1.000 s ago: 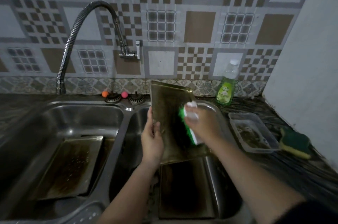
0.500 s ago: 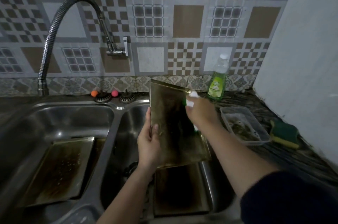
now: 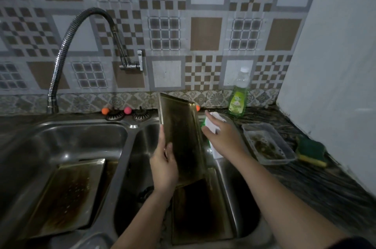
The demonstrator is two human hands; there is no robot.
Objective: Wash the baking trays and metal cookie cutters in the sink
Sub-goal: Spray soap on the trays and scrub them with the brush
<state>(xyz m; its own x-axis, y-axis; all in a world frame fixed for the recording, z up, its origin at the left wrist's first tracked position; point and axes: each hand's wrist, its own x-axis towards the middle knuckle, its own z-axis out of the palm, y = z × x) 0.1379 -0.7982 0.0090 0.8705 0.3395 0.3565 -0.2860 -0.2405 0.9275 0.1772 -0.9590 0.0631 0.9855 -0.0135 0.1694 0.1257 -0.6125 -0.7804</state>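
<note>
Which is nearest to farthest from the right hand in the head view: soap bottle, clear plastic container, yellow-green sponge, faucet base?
From the right hand:
1. Clear plastic container, on the counter just to its right.
2. Soap bottle, behind it against the tiled wall.
3. Yellow-green sponge, farther right, beyond the container.
4. Faucet base, far left, behind the left basin.
</note>
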